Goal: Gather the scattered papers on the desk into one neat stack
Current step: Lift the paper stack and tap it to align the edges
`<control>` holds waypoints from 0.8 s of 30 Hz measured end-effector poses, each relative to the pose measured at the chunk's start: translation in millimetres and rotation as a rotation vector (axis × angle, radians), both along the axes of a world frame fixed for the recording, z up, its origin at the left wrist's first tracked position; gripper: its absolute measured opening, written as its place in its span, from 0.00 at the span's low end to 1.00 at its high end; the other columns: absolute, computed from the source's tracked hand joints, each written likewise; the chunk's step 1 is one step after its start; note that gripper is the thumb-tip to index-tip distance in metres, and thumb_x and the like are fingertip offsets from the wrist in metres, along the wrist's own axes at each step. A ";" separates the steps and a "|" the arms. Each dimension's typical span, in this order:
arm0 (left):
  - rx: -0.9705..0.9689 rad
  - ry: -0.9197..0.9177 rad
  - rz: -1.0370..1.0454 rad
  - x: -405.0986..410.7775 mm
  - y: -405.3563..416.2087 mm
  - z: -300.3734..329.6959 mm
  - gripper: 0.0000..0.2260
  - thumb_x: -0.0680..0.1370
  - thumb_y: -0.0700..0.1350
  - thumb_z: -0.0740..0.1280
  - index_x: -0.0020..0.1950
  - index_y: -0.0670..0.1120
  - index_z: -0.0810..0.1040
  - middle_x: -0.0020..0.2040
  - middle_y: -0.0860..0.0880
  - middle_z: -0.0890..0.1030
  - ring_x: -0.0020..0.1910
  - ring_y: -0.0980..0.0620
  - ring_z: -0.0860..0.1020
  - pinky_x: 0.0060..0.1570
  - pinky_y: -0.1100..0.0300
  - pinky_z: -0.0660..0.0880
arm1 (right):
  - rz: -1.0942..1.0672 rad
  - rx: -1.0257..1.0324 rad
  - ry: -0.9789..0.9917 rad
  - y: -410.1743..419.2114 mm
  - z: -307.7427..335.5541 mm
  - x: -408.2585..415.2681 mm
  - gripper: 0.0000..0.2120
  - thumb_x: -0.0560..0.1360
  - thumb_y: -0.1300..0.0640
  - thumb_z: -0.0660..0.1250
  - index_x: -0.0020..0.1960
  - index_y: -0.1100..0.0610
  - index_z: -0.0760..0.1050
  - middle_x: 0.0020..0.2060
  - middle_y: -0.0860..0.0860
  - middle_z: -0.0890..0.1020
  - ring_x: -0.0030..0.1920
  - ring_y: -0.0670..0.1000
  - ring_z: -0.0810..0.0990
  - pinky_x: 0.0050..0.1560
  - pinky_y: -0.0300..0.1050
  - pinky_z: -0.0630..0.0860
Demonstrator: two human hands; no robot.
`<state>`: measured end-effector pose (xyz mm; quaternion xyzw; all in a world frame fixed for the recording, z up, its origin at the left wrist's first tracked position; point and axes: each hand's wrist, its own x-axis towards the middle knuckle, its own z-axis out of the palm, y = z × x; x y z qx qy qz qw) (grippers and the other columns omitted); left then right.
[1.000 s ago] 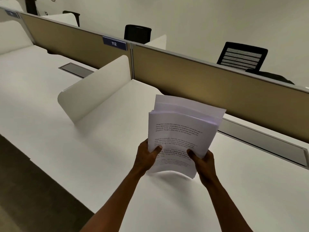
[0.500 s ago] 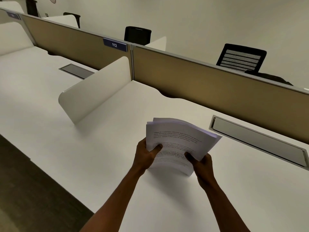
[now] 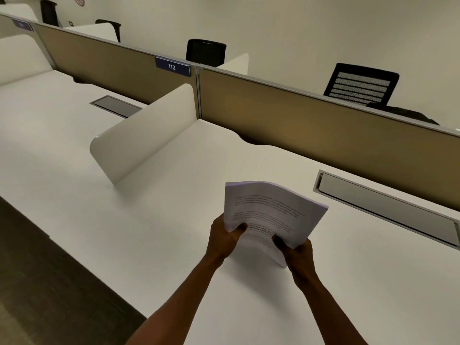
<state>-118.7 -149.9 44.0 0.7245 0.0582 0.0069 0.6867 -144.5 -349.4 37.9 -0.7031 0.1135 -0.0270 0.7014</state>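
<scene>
A stack of white printed papers [image 3: 271, 210] is held in both hands over the white desk [image 3: 174, 220]. The sheets bow upward in the middle, their far edges line up closely, and the near edge rests on or just above the desk. My left hand [image 3: 224, 239] grips the stack's near left corner with the thumb on top. At the near right edge my right hand [image 3: 297, 255] holds it the same way. No loose sheets lie elsewhere on the desk.
A white curved divider [image 3: 146, 135] stands on the desk to the left. A tan partition [image 3: 311, 125] runs along the back, with a grey cable tray [image 3: 388, 207] set into the desk at right. Black chairs [image 3: 361, 85] stand beyond. The floor drops off at lower left.
The stack has come down from raised and fanned to low near the desk. Its staggered far edges are now lined up. Both hands kept their grip.
</scene>
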 end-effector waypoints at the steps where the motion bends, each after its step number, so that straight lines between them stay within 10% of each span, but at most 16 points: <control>1: -0.001 0.001 0.001 0.7 -0.6 0.0 0.15 0.72 0.45 0.72 0.58 0.52 0.80 0.53 0.50 0.84 0.53 0.48 0.82 0.52 0.51 0.83 | -0.008 0.003 0.000 0.1 0.0 -0.4 0.20 0.70 0.63 0.76 0.59 0.51 0.77 0.54 0.54 0.82 0.54 0.57 0.80 0.56 0.63 0.79; 10: 0.001 0.064 -0.018 -4.9 -4.9 -11.6 0.12 0.74 0.42 0.73 0.55 0.55 0.80 0.52 0.51 0.84 0.52 0.49 0.82 0.48 0.58 0.83 | -0.019 -0.119 0.012 -4.1 -8.1 -6.4 0.18 0.71 0.63 0.74 0.58 0.52 0.77 0.52 0.52 0.82 0.54 0.58 0.80 0.54 0.56 0.81; 14: 0.029 0.106 -0.041 -5.3 0.2 -10.3 0.15 0.74 0.45 0.74 0.59 0.50 0.80 0.54 0.49 0.85 0.50 0.49 0.84 0.47 0.57 0.83 | 0.021 -0.402 -0.087 -12.0 6.7 -10.2 0.14 0.72 0.63 0.73 0.56 0.56 0.76 0.43 0.45 0.80 0.46 0.51 0.82 0.39 0.27 0.77; 17: 0.049 0.184 -0.098 -6.6 4.3 -9.6 0.23 0.71 0.49 0.76 0.65 0.53 0.75 0.61 0.47 0.82 0.53 0.51 0.83 0.53 0.50 0.82 | 0.130 -0.533 -0.121 -20.5 19.5 -10.0 0.18 0.72 0.62 0.72 0.61 0.55 0.76 0.46 0.42 0.82 0.44 0.38 0.82 0.39 0.25 0.75; 21: 0.439 -0.020 0.099 -1.3 4.5 16.0 0.46 0.70 0.55 0.75 0.80 0.55 0.49 0.77 0.49 0.62 0.75 0.52 0.63 0.72 0.54 0.64 | 0.214 -0.563 -0.160 -32.8 48.0 -6.7 0.19 0.72 0.61 0.72 0.56 0.42 0.76 0.46 0.36 0.81 0.45 0.33 0.80 0.41 0.24 0.74; 24: 0.599 -0.350 0.116 16.9 9.4 60.7 0.44 0.72 0.57 0.73 0.80 0.53 0.51 0.80 0.51 0.57 0.79 0.55 0.51 0.74 0.59 0.56 | 0.325 -0.672 -0.188 -45.0 72.9 -1.4 0.23 0.71 0.63 0.73 0.53 0.36 0.75 0.46 0.36 0.83 0.46 0.36 0.81 0.43 0.27 0.75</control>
